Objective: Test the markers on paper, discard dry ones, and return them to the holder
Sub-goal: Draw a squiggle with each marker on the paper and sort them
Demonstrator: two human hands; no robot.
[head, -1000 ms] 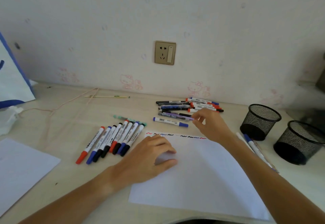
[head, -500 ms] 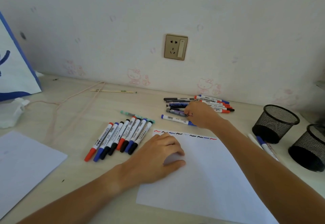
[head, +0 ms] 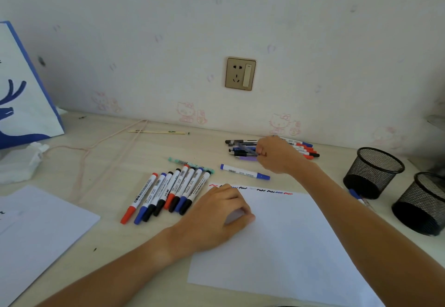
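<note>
Paper (head: 289, 241) lies on the desk (head: 115, 162) with a row of short red, black and blue squiggles (head: 250, 189) along its far edge. The left hand (head: 216, 217) rests on the sheet's near-left part, fingers loosely curled, holding nothing. The right hand (head: 277, 155) reaches over the far pile of pens (head: 243, 149) by the wall, its fingers curled among them and touching a dark pen; whether it actually pinches one I cannot tell. Red- and blue-capped markers (head: 305, 149) of the same pile stick out to the right of the hand. A blue marker (head: 244, 172) lies alone between pile and paper. Left of the sheet, eight markers (head: 168, 191) lie side by side, a teal pen (head: 190, 163) just behind them. Two black mesh holders (head: 373, 172) stand at the right, a blue marker (head: 356, 194) lying beside the nearer-to-wall one. A second sheet (head: 36, 229) and a blue-trimmed bag (head: 24, 94) sit at the left.
</note>
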